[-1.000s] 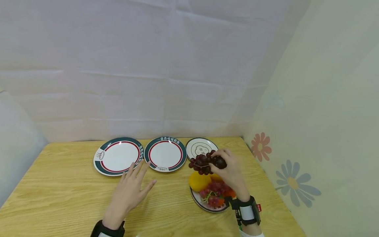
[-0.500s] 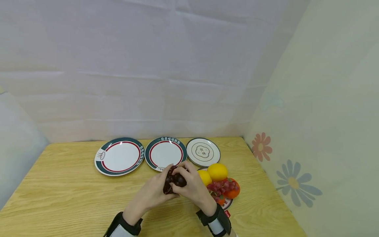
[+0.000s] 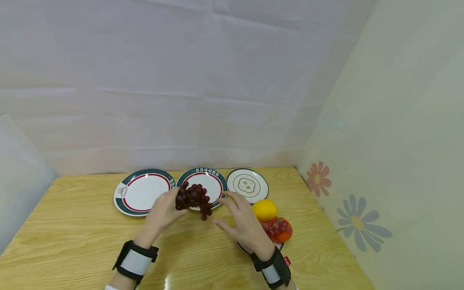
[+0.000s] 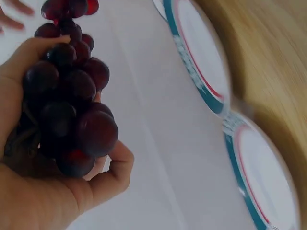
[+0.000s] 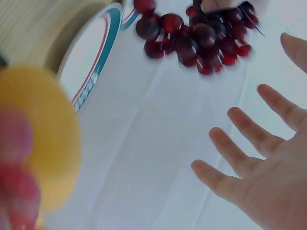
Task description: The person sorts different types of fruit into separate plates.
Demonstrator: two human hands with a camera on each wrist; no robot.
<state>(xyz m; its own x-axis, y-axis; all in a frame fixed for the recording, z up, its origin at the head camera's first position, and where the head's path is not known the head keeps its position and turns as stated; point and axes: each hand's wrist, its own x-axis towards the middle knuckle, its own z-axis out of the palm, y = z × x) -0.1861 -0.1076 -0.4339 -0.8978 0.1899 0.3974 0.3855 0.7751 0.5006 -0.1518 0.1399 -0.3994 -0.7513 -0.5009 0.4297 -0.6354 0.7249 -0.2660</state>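
My left hand [image 3: 164,213] grips a bunch of dark red grapes [image 3: 193,196], its fingers and thumb curled round the larger, darker end. The bunch hangs toward the right, in front of the middle green-rimmed plate [image 3: 217,179] in the head view. In the left wrist view the dark grapes [image 4: 72,96] fill the palm, and a finger bends behind them. My right hand [image 3: 246,225] is apart from the bunch, fingers spread and holding nothing. It overlaps the fruit plate [image 3: 242,247] and hides part of the fruit there.
On the fruit plate lie a yellow lemon [image 3: 265,210], an orange [image 3: 284,233] and lighter red grapes [image 3: 273,227]. A green-rimmed plate [image 3: 148,189] stands at the back left. A smaller white plate [image 3: 248,185] is at the back right. Cloth-like walls border the wooden table [image 3: 83,225].
The right hand carried the dark grapes from above the fruit plate to the middle, where both hands held them. The left hand now has the bunch; the right has let go and drawn back rightward.
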